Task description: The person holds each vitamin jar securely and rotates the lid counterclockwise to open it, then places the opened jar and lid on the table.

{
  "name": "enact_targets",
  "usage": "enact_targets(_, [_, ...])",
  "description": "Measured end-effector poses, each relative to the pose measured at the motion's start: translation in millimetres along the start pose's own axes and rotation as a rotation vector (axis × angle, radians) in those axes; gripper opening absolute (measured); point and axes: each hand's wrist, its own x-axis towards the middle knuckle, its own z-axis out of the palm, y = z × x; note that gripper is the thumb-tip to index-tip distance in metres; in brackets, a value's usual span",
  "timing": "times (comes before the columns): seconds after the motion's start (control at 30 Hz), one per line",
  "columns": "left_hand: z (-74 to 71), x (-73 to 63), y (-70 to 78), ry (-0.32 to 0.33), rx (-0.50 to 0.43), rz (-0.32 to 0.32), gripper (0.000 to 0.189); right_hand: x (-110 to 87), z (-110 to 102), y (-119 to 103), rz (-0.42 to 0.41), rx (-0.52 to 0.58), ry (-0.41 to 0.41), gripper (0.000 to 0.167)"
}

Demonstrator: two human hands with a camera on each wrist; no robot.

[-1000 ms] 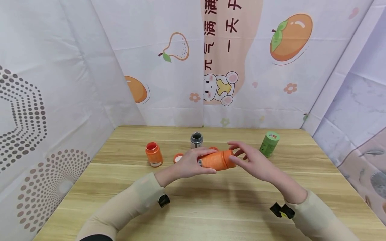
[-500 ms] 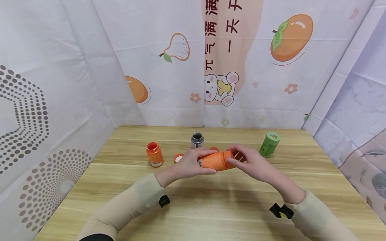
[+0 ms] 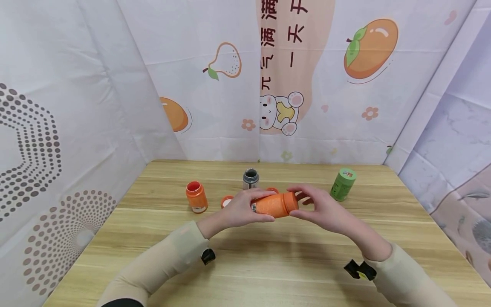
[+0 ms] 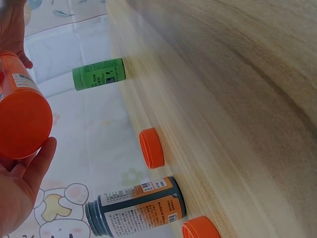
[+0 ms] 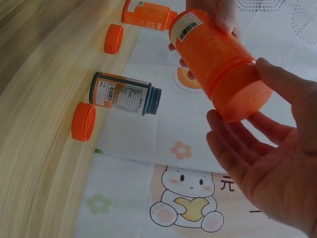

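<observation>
My left hand (image 3: 245, 209) grips the body of an orange bottle (image 3: 270, 206), tilted on its side above the table, its capped end towards the right. My right hand (image 3: 322, 209) is at the orange cap (image 5: 242, 94); thumb and fingertips are around its rim. In the left wrist view the bottle's base (image 4: 25, 124) faces the camera, and the left fingers curl round it. Behind stands an uncapped grey bottle (image 3: 251, 178), partly hidden by the left hand. An uncapped orange bottle (image 3: 196, 197) stands to the left.
Two loose orange caps lie on the wooden table (image 3: 245, 273): one cap (image 3: 226, 201) left of the held bottle, another cap (image 3: 272, 190) behind it. A green capped bottle (image 3: 343, 184) stands at the back right. A printed cloth (image 3: 215, 106) hangs behind the table.
My right hand has come in to the cap: its fingers closed over the cap half a second ago, and now they sit slightly looser at its rim. The left hand keeps its hold on the bottle.
</observation>
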Motion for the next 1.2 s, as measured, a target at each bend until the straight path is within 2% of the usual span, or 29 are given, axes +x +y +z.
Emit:
enact_targets(0.13, [0.1,-0.2,-0.6,0.001,-0.006,-0.005,0.064,-0.5,0.3,-1.3,-0.038,-0.027,0.013,0.055])
enact_targets(0.27, [0.0,-0.4,-0.1,0.004,-0.008,-0.003,0.063,-1.0,0.4,-2.4,-0.036,-0.044,0.024,0.062])
enact_targets(0.47, [-0.2,-0.7,2.3,0.009,-0.002,0.007,0.063,-0.3,1.2,-2.6,0.056,-0.003,0.013,0.062])
enact_targets(0.67, [-0.2,-0.9,2.6,0.011,-0.010,0.011,0.063,0.6,-0.3,-3.8,0.170,0.013,-0.052,0.058])
enact_targets(0.8, [0.0,-0.7,2.8,0.011,-0.009,0.004,0.063,1.1,-0.8,-4.4,0.181,-0.001,-0.077,0.055])
enact_targets(1.2, [0.5,0.5,2.2,0.008,-0.007,0.003,0.063,1.3,-0.9,-2.5,0.163,0.012,-0.019,0.053])
